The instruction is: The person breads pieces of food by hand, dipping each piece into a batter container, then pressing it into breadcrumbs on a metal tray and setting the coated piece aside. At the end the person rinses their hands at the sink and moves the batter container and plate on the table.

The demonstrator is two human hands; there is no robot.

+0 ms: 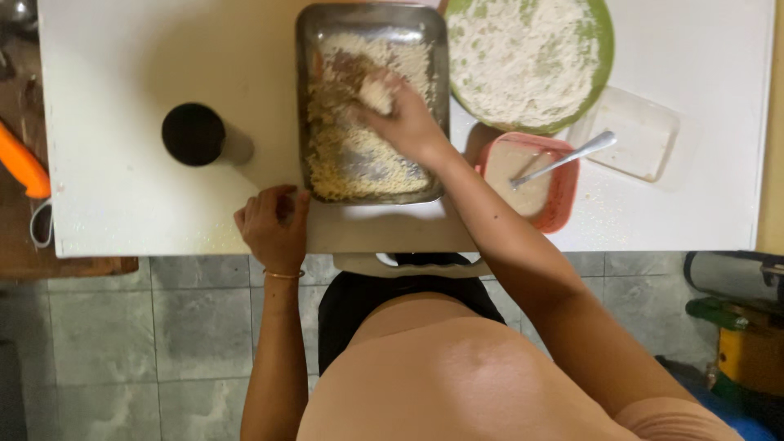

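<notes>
**Breading in the metal tray**

While our left hand (273,224) rests curled on the white table (122,65), touching the near-left corner of the metal tray (371,24) and holding nothing, our right hand (404,122) presses down inside the tray, its fingers closed over a crumb-coated piece (377,91). That piece lies toward the tray's far end, in the loose breadcrumbs (351,159). Judging by its pale covering, we take the coating to be well along but not finished. Beside the tray stand a green bowl of flour (523,57) and a pink tub of batter (531,180) with a spoon (563,158) in it. We see no finished pieces set aside, so how many remain we cannot tell.
</notes>
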